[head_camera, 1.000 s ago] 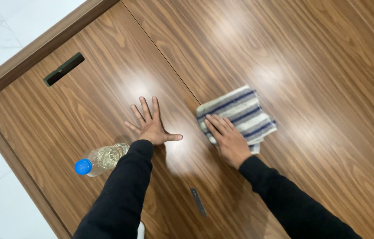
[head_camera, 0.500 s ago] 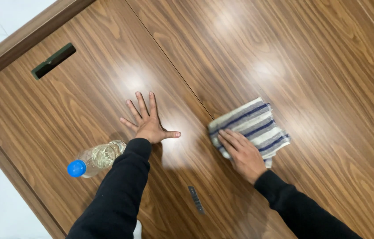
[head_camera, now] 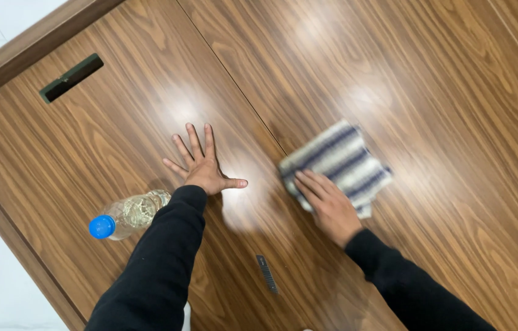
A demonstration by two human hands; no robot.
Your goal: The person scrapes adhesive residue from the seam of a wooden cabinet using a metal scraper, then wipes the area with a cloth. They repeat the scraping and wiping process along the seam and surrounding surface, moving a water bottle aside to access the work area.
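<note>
The striped cloth (head_camera: 338,164) is being pressed flat under the right hand (head_camera: 326,205), now carried further right across the wooden counter (head_camera: 442,92) than a second ago. The left hand (head_camera: 202,167) is being kept splayed, grip released on nothing, beside the clear bottle (head_camera: 129,214).

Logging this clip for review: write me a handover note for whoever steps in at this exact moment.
Left hand: flat on the wooden table, fingers spread, holding nothing.
Right hand: pressed on the striped cloth, which lies folded on the table to the right of the seam.
Plastic bottle with blue cap stands beside the left sleeve, untouched.
Done: cloth is in contact with the surface; how much has been wiped cannot be told.
Left: the surface around the cloth shows only light glare.
</note>
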